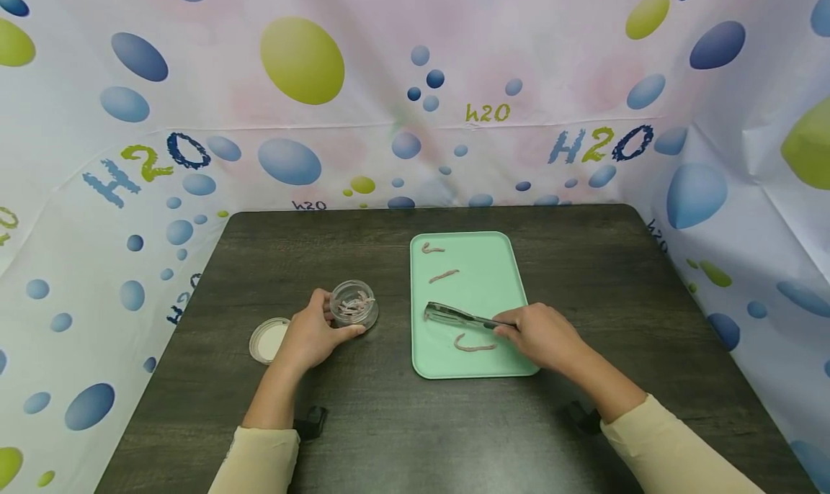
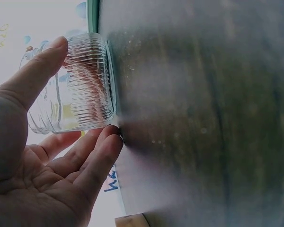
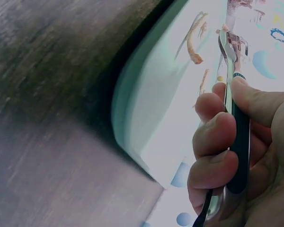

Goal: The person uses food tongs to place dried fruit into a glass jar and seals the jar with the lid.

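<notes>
My left hand point(image 1: 313, 335) holds a small ribbed glass jar point(image 1: 354, 303) on the table, thumb on one side and fingers on the other. Inside the jar lies a clump of pinkish worms point(image 1: 355, 304). My right hand point(image 1: 541, 333) grips dark-handled metal tongs point(image 3: 241, 137) over a mint-green tray point(image 1: 470, 253), their tips pointing left. Close to those tips is a bit of pinkish worm, partly hidden. On the tray lie a hooked worm point(image 1: 433, 248) at the back, a straighter one point(image 1: 444, 276) below it, and a curved one point(image 1: 474, 345) near the front.
A round cream-coloured lid point(image 1: 269, 340) lies on the dark wooden table point(image 1: 389, 429), left of the jar and beside my left wrist. A white curtain point(image 1: 389, 19) printed with blue and green spots hangs behind the table and along its sides.
</notes>
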### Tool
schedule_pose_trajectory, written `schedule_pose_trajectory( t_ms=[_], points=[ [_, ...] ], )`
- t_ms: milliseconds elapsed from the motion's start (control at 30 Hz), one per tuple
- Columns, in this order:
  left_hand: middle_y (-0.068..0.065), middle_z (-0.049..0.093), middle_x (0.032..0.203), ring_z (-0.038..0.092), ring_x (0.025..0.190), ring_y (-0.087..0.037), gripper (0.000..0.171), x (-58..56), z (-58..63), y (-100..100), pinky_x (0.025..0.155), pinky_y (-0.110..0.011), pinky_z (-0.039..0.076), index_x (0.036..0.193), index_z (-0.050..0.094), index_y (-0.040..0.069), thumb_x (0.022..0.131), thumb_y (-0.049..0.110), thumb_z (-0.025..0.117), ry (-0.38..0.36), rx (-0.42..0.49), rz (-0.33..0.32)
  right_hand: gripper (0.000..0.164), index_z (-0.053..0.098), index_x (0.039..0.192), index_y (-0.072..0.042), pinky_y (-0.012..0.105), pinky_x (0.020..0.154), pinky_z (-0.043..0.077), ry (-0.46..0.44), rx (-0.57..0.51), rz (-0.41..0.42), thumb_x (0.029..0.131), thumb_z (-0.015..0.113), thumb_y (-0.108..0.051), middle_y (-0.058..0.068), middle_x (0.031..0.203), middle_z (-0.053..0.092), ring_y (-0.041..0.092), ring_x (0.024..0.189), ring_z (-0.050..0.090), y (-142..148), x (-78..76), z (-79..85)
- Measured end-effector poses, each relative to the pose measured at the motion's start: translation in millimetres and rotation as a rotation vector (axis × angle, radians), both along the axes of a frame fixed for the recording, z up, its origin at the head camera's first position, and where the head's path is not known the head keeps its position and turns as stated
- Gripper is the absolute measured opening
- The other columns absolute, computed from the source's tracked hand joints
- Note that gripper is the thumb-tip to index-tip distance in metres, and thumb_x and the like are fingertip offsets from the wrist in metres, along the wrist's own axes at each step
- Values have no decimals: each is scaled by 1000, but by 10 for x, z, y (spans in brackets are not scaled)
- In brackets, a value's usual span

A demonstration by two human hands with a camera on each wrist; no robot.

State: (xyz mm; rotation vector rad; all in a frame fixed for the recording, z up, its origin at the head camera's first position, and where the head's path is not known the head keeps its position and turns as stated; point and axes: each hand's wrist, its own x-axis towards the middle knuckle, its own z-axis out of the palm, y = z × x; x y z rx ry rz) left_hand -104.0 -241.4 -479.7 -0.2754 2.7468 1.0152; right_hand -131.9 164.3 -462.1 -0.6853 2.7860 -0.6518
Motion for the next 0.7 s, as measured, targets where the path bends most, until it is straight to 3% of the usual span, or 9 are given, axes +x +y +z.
schedule_pose_trajectory(
  t_ms=[167,333,567,700],
  points=[
    [-31,65,145,64,137,-45,78,4,-3,-1,105,-62,55,146,45,7,93,47,87,2,-2,-1,23,83,123,-14,25,63,47,42,-4,18,103,75,-21,4,111,85,7,73,67,-49,-20,24],
    [-31,65,146,64,138,-46,78,8,-12,5,106,-62,55,146,45,7,93,47,86,3,1,3,23,84,123,-17,31,76,57,70,-5,20,103,75,-23,2,116,85,18,99,80,-145,-29,64],
    [-29,65,145,64,137,-45,78,15,-31,9,105,-61,55,145,46,7,93,47,87,5,-5,4,21,84,122,-20,27,69,49,45,-17,23,104,75,-25,0,114,85,8,85,71,-341,-55,126],
    [-29,65,145,64,137,-45,78,12,-20,11,105,-62,55,146,45,7,93,47,87,7,-6,4,24,83,126,-19,29,71,53,29,-16,22,105,73,-27,1,117,84,15,96,78,-468,-81,167]
  ],
)
